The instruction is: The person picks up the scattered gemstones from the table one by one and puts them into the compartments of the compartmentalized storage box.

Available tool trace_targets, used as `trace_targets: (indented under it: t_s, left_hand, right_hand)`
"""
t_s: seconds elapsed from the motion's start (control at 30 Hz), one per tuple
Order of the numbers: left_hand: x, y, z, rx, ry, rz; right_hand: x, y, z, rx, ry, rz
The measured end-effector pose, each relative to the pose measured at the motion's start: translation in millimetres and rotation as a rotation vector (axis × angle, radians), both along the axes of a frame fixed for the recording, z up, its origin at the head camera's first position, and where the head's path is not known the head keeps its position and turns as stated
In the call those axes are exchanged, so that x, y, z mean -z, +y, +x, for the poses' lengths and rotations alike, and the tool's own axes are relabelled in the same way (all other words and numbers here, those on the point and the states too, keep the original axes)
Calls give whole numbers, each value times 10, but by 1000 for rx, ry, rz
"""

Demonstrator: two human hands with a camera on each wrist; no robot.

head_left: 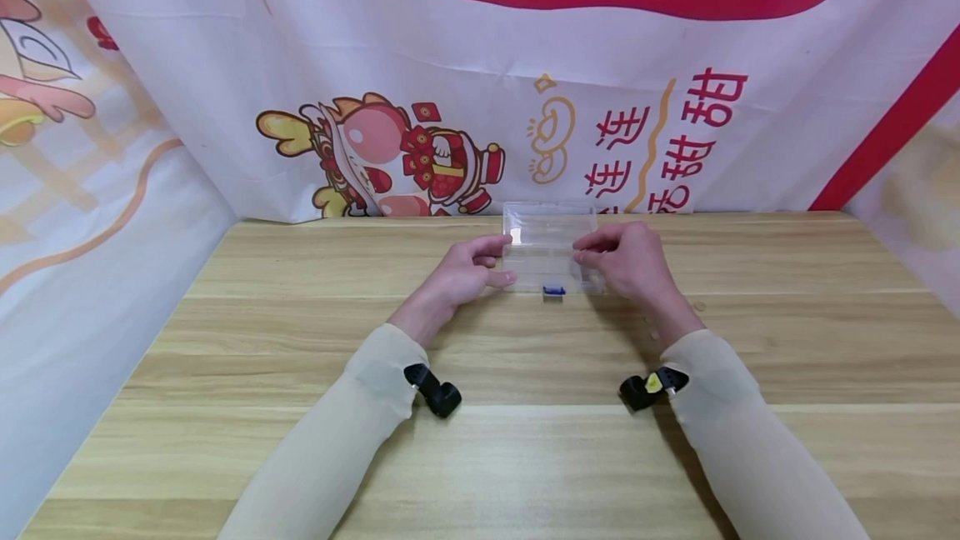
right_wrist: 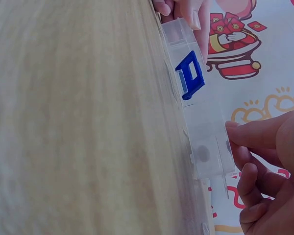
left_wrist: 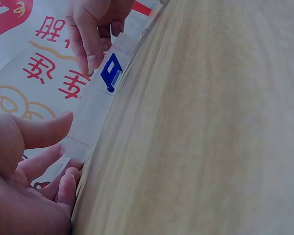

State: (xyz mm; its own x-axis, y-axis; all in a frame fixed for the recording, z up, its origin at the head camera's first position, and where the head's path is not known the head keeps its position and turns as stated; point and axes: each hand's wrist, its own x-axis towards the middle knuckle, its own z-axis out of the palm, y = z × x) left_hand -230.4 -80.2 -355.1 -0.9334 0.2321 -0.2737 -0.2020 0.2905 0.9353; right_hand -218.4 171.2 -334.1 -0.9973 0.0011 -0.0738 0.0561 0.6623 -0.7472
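A clear plastic compartment box (head_left: 534, 269) stands on the table, its transparent lid (head_left: 551, 222) raised at the back. On its front hangs a blue latch (right_wrist: 190, 76). My left hand (head_left: 467, 273) is at the box's left end, thumb extended over the front corner and fingers against the side. Over the right end, my right hand (head_left: 626, 261) has thumb and index finger together at the rim, pinching a small dark round piece (right_wrist: 229, 145) that is mostly hidden. Another dark round piece (right_wrist: 202, 153) shows through the box's front wall, at the right end.
Small pale bits (head_left: 700, 307) lie on the wooden table (head_left: 480, 473) to the right of the box, some by the right wrist. Just behind the box hangs a printed white and red cloth (head_left: 450, 40). Each wrist wears a black camera mount (head_left: 442, 398).
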Motion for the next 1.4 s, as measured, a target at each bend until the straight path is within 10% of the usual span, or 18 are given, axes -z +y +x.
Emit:
trace_targets:
  t_s: [1.4]
  left_hand:
    - [-13,-3,9,20,-4,-5]
  right_hand:
    - [-24,-51,7,-27,-61,90]
